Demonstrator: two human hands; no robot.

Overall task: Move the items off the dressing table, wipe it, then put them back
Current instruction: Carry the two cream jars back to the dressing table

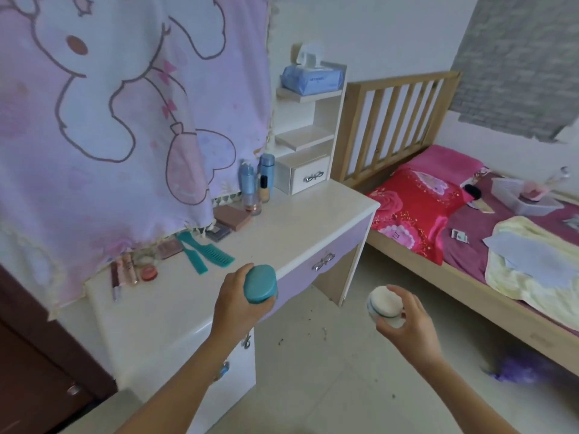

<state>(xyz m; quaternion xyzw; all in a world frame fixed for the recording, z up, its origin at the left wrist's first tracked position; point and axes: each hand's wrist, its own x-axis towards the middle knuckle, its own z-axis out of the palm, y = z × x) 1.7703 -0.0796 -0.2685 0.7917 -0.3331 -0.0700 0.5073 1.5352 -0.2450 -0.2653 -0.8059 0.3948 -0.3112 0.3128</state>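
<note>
A dark brown cabinet (31,355) stands at the far left; beside it hangs a pink cloth (109,104) printed with a cartoon rabbit, its fringe reaching down to the back of the dressing table (163,314); on the white tabletop, along that fringe, lie several lipstick tubes (123,274), a small round red compact (148,273), a pink palette (169,249), two teal combs (203,250) crossed at their handles, a dark palette (218,233) and a brown palette (233,218); further back stand two blue bottles (247,183) with a foundation bottle (264,189) between them, just beside a small white drawer shelf (305,177); a blue tissue pack (311,78) sits on the shelf's top.

The left hand (241,302) hovers over the table's front edge, fingers curled round a teal-lidded jar (260,283); the right hand (410,321) is held over the tiled floor between table and bed, fingers and thumb wrapped round a white jar (384,306) with a thin teal band; neither jar touches the table.

To the right stands a wooden bed (470,292); on it lie a red floral pillow (410,211), a clear plastic box (523,195) and a pale yellow towel (532,277).
</note>
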